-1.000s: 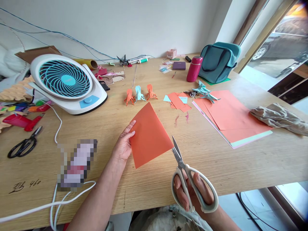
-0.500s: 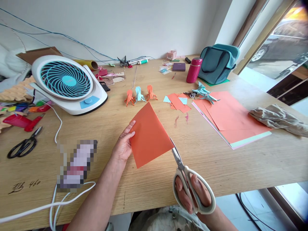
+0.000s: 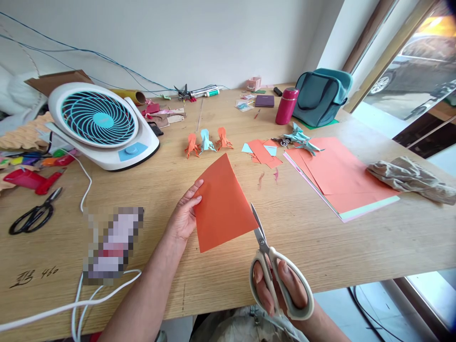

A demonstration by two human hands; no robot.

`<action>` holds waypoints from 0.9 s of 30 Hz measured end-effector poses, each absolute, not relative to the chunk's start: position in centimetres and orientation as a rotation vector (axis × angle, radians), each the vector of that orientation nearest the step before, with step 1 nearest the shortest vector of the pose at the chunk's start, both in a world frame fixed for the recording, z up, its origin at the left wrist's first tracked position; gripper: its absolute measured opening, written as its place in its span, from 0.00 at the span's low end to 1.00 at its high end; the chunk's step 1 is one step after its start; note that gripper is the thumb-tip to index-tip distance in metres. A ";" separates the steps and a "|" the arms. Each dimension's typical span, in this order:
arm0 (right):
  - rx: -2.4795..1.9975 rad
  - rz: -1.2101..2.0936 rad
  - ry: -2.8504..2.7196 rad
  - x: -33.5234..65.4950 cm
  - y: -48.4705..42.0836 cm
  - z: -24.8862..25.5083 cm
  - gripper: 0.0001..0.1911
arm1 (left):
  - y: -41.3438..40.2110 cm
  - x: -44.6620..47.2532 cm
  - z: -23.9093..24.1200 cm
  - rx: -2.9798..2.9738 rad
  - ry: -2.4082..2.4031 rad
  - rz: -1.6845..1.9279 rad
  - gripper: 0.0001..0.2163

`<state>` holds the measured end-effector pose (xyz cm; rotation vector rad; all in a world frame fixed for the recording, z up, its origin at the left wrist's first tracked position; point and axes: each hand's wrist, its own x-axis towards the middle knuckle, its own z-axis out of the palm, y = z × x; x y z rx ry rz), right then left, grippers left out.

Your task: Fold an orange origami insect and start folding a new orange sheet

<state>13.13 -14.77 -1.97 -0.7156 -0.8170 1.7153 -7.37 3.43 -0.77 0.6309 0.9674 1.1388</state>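
Observation:
My left hand (image 3: pixel 185 211) pinches an orange sheet of paper (image 3: pixel 226 206) by its left edge, thumb on top, and holds it tilted above the table. My right hand (image 3: pixel 280 282) has its fingers through the handles of white-handled scissors (image 3: pixel 262 242). The scissor blades are partly apart and lie at the paper's lower right corner. Beyond the paper stand folded paper figures, two orange and one light blue (image 3: pixel 205 140). Orange and blue paper scraps (image 3: pixel 261 152) lie to their right.
A white fan (image 3: pixel 107 124) stands at the left, with black scissors (image 3: pixel 35 213) and white cables (image 3: pixel 107 295) nearer me. To the right are stacked coloured sheets (image 3: pixel 347 175), a crumpled cloth (image 3: pixel 413 179), a pink bottle (image 3: pixel 287 106) and a teal bag (image 3: pixel 320 99).
The paper has turned slightly, its top corner shifting right and its bottom corner dropping. My right hand and the scissors have moved a little left.

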 end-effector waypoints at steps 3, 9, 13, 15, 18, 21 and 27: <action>-0.725 1.691 -0.818 12.9 -14.5 -1.5 0.28 | 3.4 -7.5 -1.1 0.665 0.957 1.114 0.24; -0.710 1.680 -0.800 12.6 -14.3 -1.9 0.27 | 3.5 -7.7 -1.3 0.680 0.952 1.115 0.25; -0.758 1.660 -0.810 12.6 -14.4 -2.3 0.27 | 3.5 -7.7 -1.2 0.665 0.951 1.122 0.24; -0.728 1.653 -0.830 12.5 -14.4 -2.4 0.27 | 3.5 -7.6 -1.2 0.664 0.942 1.125 0.24; -0.698 1.641 -0.849 12.4 -14.4 -2.1 0.28 | 3.4 -7.5 -1.1 0.661 0.928 1.127 0.23; -0.700 1.650 -0.850 12.5 -14.2 -1.8 0.28 | 3.3 -7.3 -1.0 0.657 0.923 1.119 0.22; -0.669 1.650 -0.816 12.6 -13.9 -2.9 0.27 | 3.3 -7.3 -1.2 0.677 0.911 1.093 0.22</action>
